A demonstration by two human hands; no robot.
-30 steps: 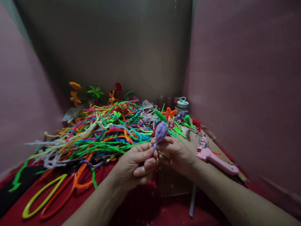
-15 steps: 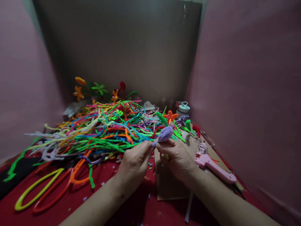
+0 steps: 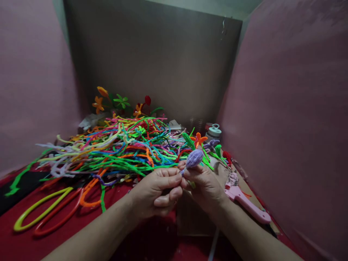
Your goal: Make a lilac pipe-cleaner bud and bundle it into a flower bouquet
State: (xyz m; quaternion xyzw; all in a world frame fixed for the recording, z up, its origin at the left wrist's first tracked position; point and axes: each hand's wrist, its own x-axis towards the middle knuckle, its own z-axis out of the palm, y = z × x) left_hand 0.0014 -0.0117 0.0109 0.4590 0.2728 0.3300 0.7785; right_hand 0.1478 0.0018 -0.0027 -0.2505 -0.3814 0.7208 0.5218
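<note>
A purple pipe-cleaner flower bud (image 3: 194, 158) points up and to the right between my two hands, in the middle of the head view. The fingers of my right hand (image 3: 203, 183) are closed round its lower part. At the narrow purple base, the thumb and fingertips of my left hand (image 3: 160, 188) pinch the stem. A little light green shows under my right fingers; the rest of the stem is hidden by the hands.
Many coloured pipe cleaners (image 3: 122, 148) lie heaped at the left. Scissors (image 3: 43, 214) rest nearer me. A pink glue gun (image 3: 244, 201) lies on cardboard (image 3: 190, 221) at the right, near finished flowers (image 3: 199, 139) and a capped bottle (image 3: 214, 132). Pink walls (image 3: 293, 108) stand at both sides.
The fingers of my left hand have turned so that the fingertips now show, pinching the bud's base. The bud sits slightly further right and lower; the whole view has shifted a little.
</note>
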